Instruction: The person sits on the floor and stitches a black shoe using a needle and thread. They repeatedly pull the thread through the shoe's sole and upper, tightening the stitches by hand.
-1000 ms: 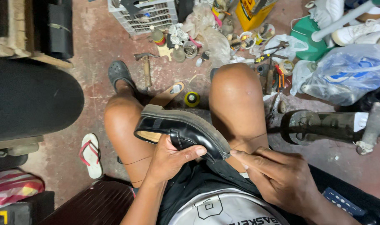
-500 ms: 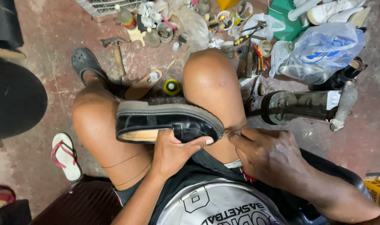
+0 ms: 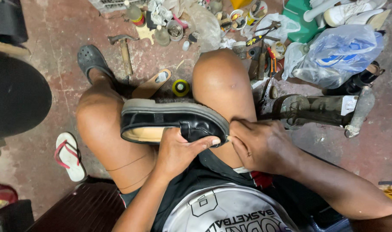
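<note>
A black leather shoe [image 3: 161, 118] with a thick grey sole lies on its side across my two bare knees, toe to the right. My left hand [image 3: 179, 150] grips it from below, thumb pressed along the toe. My right hand [image 3: 260, 144] is closed tight against the toe end, fingertips pinching something too small to make out, perhaps a thread or needle. I am seated, and my legs fill the middle of the view.
On the red floor ahead lie a hammer [image 3: 124, 49], a yellow spool [image 3: 180, 87], a tan insole [image 3: 151, 84], pliers [image 3: 264, 60], glue bottles and tins. An iron shoe last stand [image 3: 316, 109] is at right, a plastic bag [image 3: 333, 53] behind it, a flip-flop [image 3: 69, 155] at left.
The shoe has turned from tilted to lying level across my knees. My right hand has moved in from my thigh to the toe end and closed there. The camera has shifted downward.
</note>
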Action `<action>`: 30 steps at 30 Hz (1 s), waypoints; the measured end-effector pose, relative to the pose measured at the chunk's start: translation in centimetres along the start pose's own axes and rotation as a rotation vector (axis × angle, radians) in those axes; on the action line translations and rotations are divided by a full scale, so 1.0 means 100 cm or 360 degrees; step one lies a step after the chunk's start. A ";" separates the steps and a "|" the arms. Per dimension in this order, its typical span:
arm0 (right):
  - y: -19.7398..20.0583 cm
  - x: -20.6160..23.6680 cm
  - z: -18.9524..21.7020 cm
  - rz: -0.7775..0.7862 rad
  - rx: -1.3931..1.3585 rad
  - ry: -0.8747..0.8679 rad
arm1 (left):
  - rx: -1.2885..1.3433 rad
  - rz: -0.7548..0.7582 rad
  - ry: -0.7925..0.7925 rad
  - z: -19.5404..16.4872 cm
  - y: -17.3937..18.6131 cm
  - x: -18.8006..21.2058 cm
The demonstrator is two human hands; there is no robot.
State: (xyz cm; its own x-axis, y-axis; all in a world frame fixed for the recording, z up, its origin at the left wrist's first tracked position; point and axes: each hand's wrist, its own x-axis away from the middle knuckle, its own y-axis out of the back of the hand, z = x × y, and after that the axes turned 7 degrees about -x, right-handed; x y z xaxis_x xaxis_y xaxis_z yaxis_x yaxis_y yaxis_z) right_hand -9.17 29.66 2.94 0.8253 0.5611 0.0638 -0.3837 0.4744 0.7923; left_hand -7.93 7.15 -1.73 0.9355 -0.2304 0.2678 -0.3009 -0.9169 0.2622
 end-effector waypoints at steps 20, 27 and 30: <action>0.027 -0.007 -0.027 0.0442 -0.0784 -0.0758 | -0.1140 -0.0731 -0.0374 0.034 0.059 0.094; 0.007 0.012 -0.030 0.0209 -0.0847 -0.0742 | -0.0109 -0.0689 -0.0199 0.066 0.077 0.105; 0.004 0.015 -0.025 0.0092 -0.0749 -0.0680 | 0.1123 -0.0456 -0.0109 0.072 0.086 0.100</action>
State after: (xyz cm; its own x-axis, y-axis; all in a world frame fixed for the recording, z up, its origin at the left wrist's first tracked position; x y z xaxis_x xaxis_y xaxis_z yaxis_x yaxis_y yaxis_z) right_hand -9.10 32.38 1.89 0.8531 0.3207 0.4116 -0.4932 0.7531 0.4354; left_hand 0.23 -5.38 -3.49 0.9756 0.0489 0.2142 0.1229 -0.9295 -0.3478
